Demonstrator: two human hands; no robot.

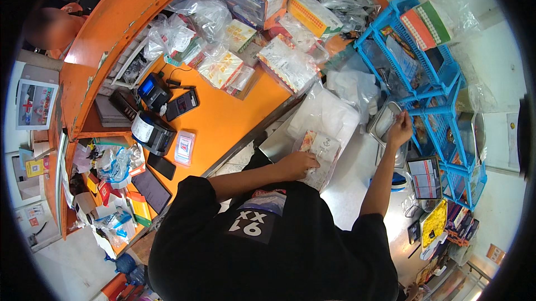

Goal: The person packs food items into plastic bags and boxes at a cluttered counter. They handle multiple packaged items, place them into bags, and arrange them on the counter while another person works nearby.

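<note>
My left hand (301, 165) is closed on the near edge of a white printed packet (325, 149), which looks like a flat carton or paper bag. White plastic bags (326, 112) lie just beyond it. Over to the right, my right hand (400, 129) has its fingers curled at the rim of a metal tray (375, 124) with something whitish inside. The fingertips are too small to show whether they grip the rim or something thin.
Blue plastic basket racks (430, 106) stand at the right. Several bagged food boxes (287, 62) crowd the far end of the orange counter (215, 117). A black printer (152, 132), a card terminal (182, 104) and a phone (161, 165) are on its left. A tablet (424, 178) stands below the racks.
</note>
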